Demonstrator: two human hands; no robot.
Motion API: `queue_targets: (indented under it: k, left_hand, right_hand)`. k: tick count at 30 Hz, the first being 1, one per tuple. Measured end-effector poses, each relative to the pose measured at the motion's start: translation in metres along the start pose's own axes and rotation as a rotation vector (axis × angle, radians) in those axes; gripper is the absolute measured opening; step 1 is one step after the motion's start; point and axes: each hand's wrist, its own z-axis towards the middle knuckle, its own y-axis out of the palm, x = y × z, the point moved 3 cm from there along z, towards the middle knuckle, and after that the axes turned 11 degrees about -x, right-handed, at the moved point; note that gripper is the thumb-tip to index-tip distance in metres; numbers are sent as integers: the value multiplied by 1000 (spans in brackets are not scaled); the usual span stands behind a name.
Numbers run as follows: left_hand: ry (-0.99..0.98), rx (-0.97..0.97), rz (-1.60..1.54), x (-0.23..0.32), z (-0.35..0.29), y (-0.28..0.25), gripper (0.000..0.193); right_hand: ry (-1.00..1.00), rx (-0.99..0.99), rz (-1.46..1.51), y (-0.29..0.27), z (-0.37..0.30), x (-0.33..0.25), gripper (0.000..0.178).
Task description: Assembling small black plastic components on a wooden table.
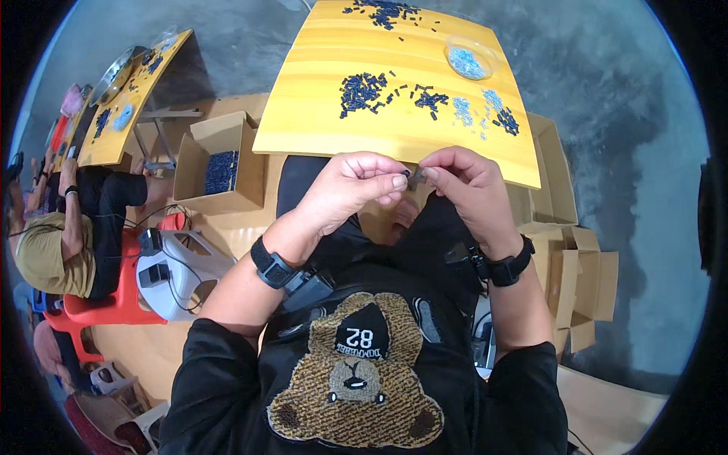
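My left hand (350, 187) and my right hand (466, 184) meet just below the near edge of a yellow wooden table (318, 121). Together they pinch a small dark part (413, 177) between thumbs and fingertips. On the table lie piles of small dark blue pieces (361, 91), a smaller dark pile (431, 98), and light blue pieces (462, 111). A clear round dish (469, 59) holds more light blue pieces. Another dark pile (385, 10) sits at the far edge. Both wrists wear black bands.
An open cardboard box (220, 161) with dark pieces stands left of the table. More cardboard boxes (565, 227) stand at right. A seated person (68, 227) works at a second yellow table (129, 98) at left, near red chairs (98, 307) and a white chair (178, 277).
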Motion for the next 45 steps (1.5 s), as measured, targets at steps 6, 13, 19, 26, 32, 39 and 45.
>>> queue_targets:
  k: [6,13,19,26,32,39,45]
  left_hand:
    - [-6,18,6,-4,6,1,19]
    - [25,-30,30,-5,12,6,17]
    - [59,27,136,-4,12,6,11]
    - [60,114,316,1,8,7,12]
    - [219,166,783,10,7,8,11]
    - [295,236,946,12,8,5,11]
    - [177,279,726,9,10,-4,11]
  right_hand:
    - [-114,2,-108,1,5,0,10]
    - [-33,-4,-151,1,8,5,8]
    - [-128,-14,-430,1,13,2,11]
    - [-67,-1,-447,5,18,-11,10]
    - [-34,-191,-626,2,27,-25,8]
    - [49,-269,-450,-3,40,-15,9]
    - [139,-139,-156,-5,40,6,11]
